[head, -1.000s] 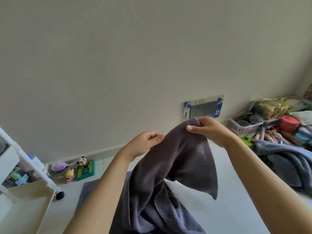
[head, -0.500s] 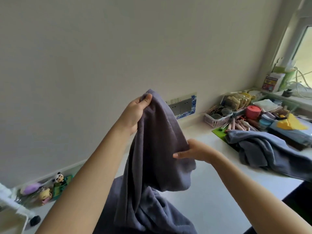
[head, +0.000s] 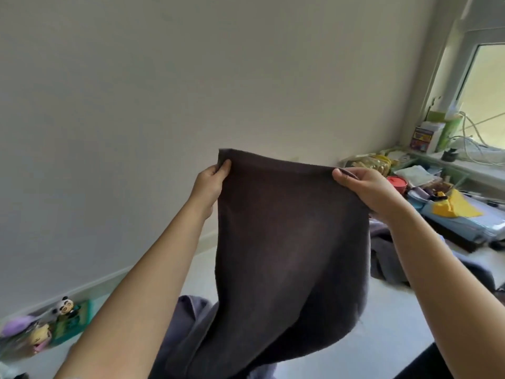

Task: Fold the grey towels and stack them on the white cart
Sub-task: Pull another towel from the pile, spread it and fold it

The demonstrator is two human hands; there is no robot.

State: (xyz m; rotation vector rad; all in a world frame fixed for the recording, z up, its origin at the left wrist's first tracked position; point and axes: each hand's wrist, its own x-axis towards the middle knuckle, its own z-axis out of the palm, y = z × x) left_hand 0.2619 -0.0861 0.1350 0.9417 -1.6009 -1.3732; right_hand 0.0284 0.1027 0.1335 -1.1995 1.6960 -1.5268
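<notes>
Now we have the towel stretched between both hands, where half a second ago only our left hand held a corner high while the right was groping lower along the edge, and a second ago both hands were bunched close together at one corner. The left grip pinches the top left corner, thumb in front; the right hand pinches the top right corner, thumb over the hem. The top edge runs nearly taut and level between them, so we judge the sorting-out of corners is done and the towel is ready for its first fold. It hangs in the air in front of us, its lower part draping down onto the tabletop, where it is rumpled and partly twisted toward the lower left. A second grey towel lies in a heap just beyond our right forearm, not yet folded. The cart is out of view now; a second ago it stood at the far left. Room for laying the towel flat looks best on the bare tabletop straight ahead; clutter crowds the right side by the window, and small toys line the wall at the left.
</notes>
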